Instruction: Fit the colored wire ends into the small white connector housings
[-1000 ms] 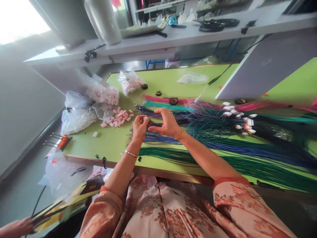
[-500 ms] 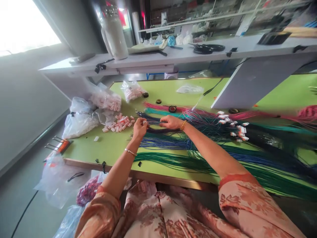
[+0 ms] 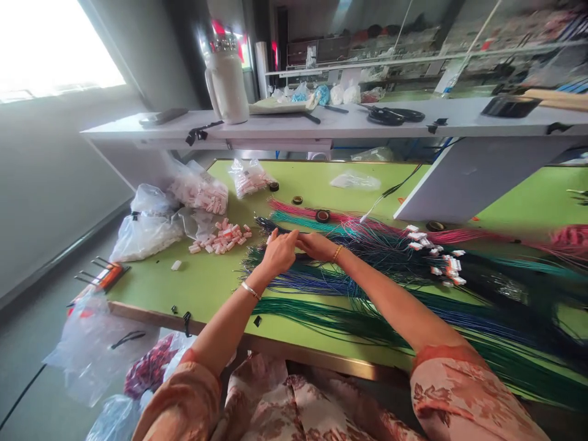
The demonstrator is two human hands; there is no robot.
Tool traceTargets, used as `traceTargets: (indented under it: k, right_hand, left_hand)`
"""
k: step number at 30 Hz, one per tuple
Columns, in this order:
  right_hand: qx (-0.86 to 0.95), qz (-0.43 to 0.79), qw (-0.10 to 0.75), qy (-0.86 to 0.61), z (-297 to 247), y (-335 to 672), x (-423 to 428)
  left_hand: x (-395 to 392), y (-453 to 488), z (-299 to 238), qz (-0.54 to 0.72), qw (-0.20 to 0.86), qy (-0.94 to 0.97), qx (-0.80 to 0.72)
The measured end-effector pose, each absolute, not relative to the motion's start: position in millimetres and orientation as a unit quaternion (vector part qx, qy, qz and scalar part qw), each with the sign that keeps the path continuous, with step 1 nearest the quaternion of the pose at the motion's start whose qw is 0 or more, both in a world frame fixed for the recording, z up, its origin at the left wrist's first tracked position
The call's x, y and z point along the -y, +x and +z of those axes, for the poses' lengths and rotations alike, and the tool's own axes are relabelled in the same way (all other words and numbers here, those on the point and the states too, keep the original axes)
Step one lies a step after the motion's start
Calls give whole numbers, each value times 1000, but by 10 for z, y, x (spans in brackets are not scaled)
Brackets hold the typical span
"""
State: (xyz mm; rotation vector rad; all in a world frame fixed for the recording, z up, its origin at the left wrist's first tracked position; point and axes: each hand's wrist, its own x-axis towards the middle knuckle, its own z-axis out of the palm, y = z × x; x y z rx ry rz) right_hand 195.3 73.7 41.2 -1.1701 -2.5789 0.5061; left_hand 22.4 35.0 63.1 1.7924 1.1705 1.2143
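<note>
My left hand [image 3: 280,252] is closed, its fingertips meeting those of my right hand above the dark wires. A small pale connector housing [image 3: 269,239] shows partly at its fingers; the rest is hidden. My right hand [image 3: 318,246] is pinched, with the thin wire in it mostly covered by the fingers. Dark wires [image 3: 265,225] with bare metal ends lie just beyond the hands. Blue wires [image 3: 294,282] and green wires [image 3: 294,309] are nearer to me. A loose pile of white-and-orange connector housings [image 3: 225,236] lies left of my hands.
Bags of housings [image 3: 199,190] stand at the back left. Tape rolls [image 3: 322,215] lie beyond the wires. Wires with connectors fitted [image 3: 452,266] are bunched at the right. A raised shelf [image 3: 285,125] holds a white jug [image 3: 229,86] and black scissors [image 3: 390,115].
My left hand has moved right and turned over, so its fingertips now meet my right hand's. The right hand stays nearly in place. The view has tilted slightly upward.
</note>
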Motion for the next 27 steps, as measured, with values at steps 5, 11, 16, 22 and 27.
traceTargets:
  k: [5, 11, 16, 22, 27]
  right_hand:
    - [895, 166, 118, -396, 472, 2045, -779]
    - [918, 70, 77, -383, 384, 2011, -774]
    - [921, 112, 64, -369, 289, 2045, -773]
    - [770, 123, 220, -586, 470, 2296, -1230]
    - [668, 99, 123, -728, 386, 2369, -1573]
  left_hand:
    - [-535, 205, 547, 329, 301, 740, -503]
    - [-563, 129, 534, 193, 207, 814, -507]
    - [-469, 135, 425, 107, 176, 819, -535]
    - [-465, 168, 396, 189, 217, 779, -556]
    - [-475, 198, 383, 229, 265, 751, -560]
